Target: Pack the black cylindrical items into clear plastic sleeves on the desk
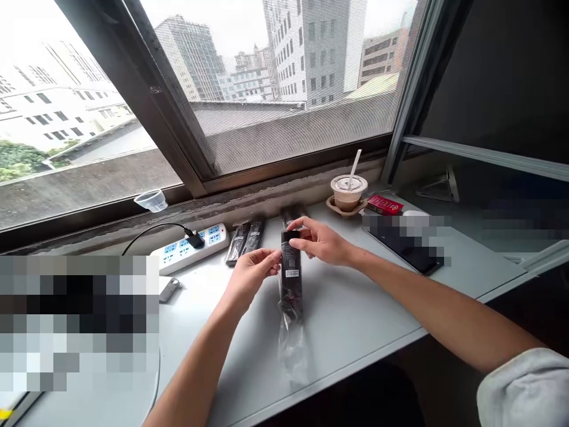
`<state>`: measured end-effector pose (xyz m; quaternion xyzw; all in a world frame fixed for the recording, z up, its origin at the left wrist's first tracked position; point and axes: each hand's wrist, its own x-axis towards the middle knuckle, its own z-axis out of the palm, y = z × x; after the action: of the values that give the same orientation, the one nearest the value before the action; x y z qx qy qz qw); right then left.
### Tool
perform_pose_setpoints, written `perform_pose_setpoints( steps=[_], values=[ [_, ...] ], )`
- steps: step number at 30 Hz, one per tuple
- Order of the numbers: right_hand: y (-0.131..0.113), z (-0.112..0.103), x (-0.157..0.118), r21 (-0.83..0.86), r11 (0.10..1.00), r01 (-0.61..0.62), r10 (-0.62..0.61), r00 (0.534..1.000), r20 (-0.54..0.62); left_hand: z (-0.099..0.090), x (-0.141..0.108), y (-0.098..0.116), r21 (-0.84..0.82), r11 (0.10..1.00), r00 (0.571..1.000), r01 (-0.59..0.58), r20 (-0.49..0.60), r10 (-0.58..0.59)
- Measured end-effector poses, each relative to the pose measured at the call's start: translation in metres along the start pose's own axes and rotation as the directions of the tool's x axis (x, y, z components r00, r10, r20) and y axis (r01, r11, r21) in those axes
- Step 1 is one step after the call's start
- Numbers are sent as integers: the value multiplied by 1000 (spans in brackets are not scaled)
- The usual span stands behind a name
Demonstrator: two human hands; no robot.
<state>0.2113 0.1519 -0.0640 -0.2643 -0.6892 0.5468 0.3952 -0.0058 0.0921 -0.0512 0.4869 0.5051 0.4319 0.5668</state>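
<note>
A long black device (291,261) with a white barcode label is upright in front of me above the desk, partly inside a clear plastic bag (291,350). The bag's loose lower end hangs toward the desk's front edge. My right hand (322,240) grips the device's top end between thumb and fingers. At its left edge, my left hand (258,270) is closed in a pinch on the bag's side; the exact fingertip contact is hard to make out. Behind my left hand lie two wrapped black packs (246,240), and another dark wrapped pack (293,213) shows behind the device.
On the grey desk (355,308), a white power strip (191,246) with a black plug sits left. A cup with a straw (349,193) stands in a carton holder at the back, near a red box (384,205) and a phone (402,246). A clear plastic cup (152,200) rests by the window.
</note>
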Motion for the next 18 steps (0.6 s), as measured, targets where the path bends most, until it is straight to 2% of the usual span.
perform_pose_setpoints(
  steps=[2,5,8,12,18],
  values=[
    [-1,-1,0,-39,999,-14,15,1000,16,2,-1,2,6,1000,1000,-16,-25,16],
    [-3,0,-2,-153,988,-33,53,990,129,5,-2,3,52,998,998,-33,-55,36],
    [-4,2,-4,-200,980,1,36,983,180,7,-3,2,95,995,998,-36,-49,41],
    [-1,3,-3,-161,987,29,-18,998,66,7,-4,0,49,998,996,-50,-67,54],
    [4,2,1,-75,996,38,-42,997,-57,5,-3,-1,-7,999,999,-34,-32,33]
  ],
)
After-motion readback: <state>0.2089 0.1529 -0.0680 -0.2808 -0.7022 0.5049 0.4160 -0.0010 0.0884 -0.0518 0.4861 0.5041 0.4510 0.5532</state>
